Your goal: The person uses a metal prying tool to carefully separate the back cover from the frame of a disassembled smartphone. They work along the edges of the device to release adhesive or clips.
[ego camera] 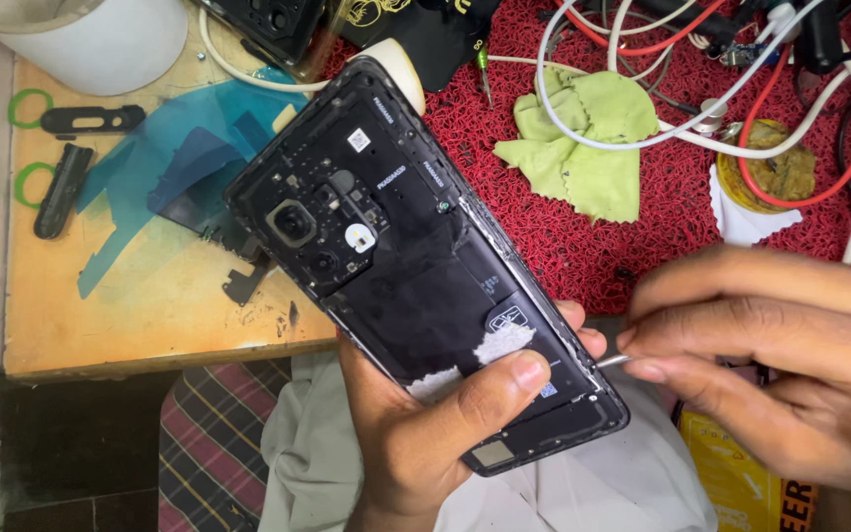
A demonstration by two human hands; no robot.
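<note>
Opened black phone (416, 266) gripped by left hand (425, 433), thumb pressed on lower back, held tilted above wooden bench (150, 315). Thin metal tool (613, 362) pinched in right hand (770, 365), tip touching phone's right edge.

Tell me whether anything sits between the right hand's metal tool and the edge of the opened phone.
Nothing visible does. The right hand holds the thin metal tool, its tip at the right edge of the opened phone, gripped by the left hand.

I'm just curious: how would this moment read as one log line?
left hand: grips opened phone | right hand: thin metal tool at phone edge | near: green cloth
</note>
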